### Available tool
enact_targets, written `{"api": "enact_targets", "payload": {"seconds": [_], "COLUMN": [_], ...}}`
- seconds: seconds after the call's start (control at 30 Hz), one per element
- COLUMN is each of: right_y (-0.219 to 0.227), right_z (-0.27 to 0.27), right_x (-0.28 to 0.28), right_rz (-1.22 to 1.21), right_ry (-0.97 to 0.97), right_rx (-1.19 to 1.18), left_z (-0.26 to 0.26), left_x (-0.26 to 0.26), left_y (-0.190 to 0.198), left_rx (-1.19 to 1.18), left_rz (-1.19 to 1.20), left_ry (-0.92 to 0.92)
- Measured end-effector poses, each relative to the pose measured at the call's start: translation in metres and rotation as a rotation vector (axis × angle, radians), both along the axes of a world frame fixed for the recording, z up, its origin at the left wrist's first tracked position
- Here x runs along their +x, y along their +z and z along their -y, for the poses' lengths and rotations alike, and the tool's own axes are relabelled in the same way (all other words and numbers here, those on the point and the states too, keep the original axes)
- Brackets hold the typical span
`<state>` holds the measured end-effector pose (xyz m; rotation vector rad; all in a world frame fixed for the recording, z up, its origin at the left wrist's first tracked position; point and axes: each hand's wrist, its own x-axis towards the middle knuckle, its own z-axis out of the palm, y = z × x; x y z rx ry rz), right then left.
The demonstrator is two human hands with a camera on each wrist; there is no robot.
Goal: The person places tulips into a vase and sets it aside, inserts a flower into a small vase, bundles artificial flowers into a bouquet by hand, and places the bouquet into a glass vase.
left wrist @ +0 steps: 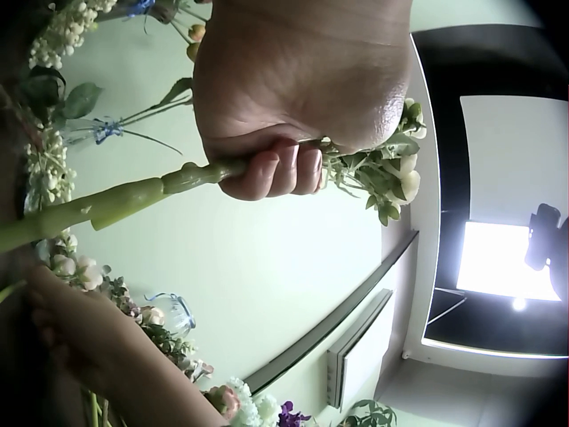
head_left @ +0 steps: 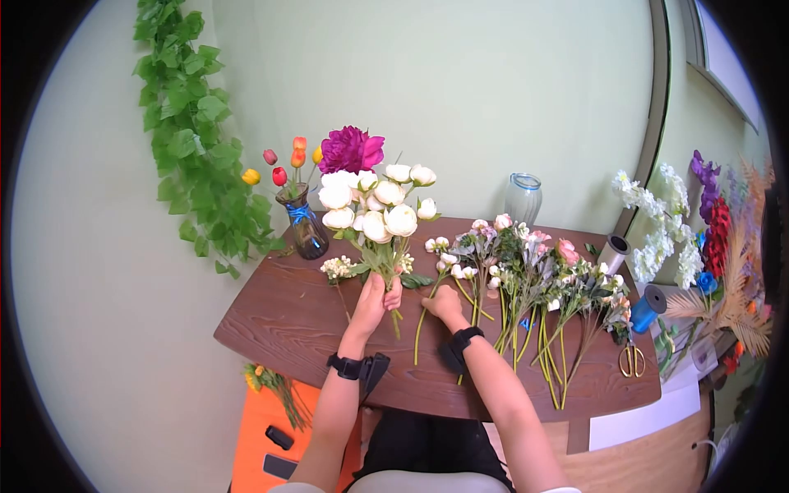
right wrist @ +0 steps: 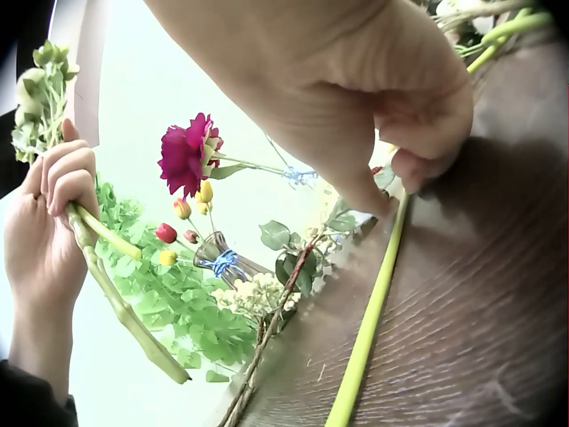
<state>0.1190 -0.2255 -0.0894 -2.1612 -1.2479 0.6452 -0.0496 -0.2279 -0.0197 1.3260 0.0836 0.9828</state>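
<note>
My left hand [head_left: 374, 306] grips a bunch of white artificial flowers [head_left: 378, 209] by the stems, upright above the table. In the left wrist view the fingers curl round thick green stems [left wrist: 124, 200], whose lower ends stick out below the fist. My right hand [head_left: 445, 306] is low over the tabletop, beside the pile of flowers. Its thumb and forefinger pinch a thin green stem [right wrist: 369, 325] close to the wood, as the right wrist view shows. White buds [head_left: 450, 260] lie just beyond that hand.
Mixed flowers [head_left: 534, 287] cover the table's right side, with gold-handled scissors [head_left: 632, 361] and a blue ribbon spool [head_left: 648, 308] at its edge. Behind stand a glass jar [head_left: 523, 200] and a tulip vase [head_left: 307, 230]. A magenta peony [head_left: 352, 150] rises behind the white bunch.
</note>
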Motion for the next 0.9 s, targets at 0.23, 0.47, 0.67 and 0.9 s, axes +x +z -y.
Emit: {"api": "enact_targets", "payload": {"seconds": [0.23, 0.47, 0.67, 0.9], "right_y": [-0.005, 0.002, 0.065, 0.106], "right_z": [-0.009, 0.004, 0.06, 0.084], "right_x": [0.003, 0.03, 0.031, 0.031], "right_rz": [0.042, -0.112, -0.435, -0.397], "right_ry": [-0.033, 0.014, 0.112, 0.158], "right_rx": [0.011, 0.352, 0.769, 0.968], "left_z": [0.004, 0.009, 0.017, 0.025], "left_x": [0.003, 0.002, 0.014, 0.026], "left_y": [0.0, 0.001, 0.003, -0.003], "left_rx": [0.031, 0.045, 0.04, 0.126], "left_rz": [-0.018, -0.057, -0.051, -0.062], "left_ry": [0.009, 0.008, -0.053, -0.098]}}
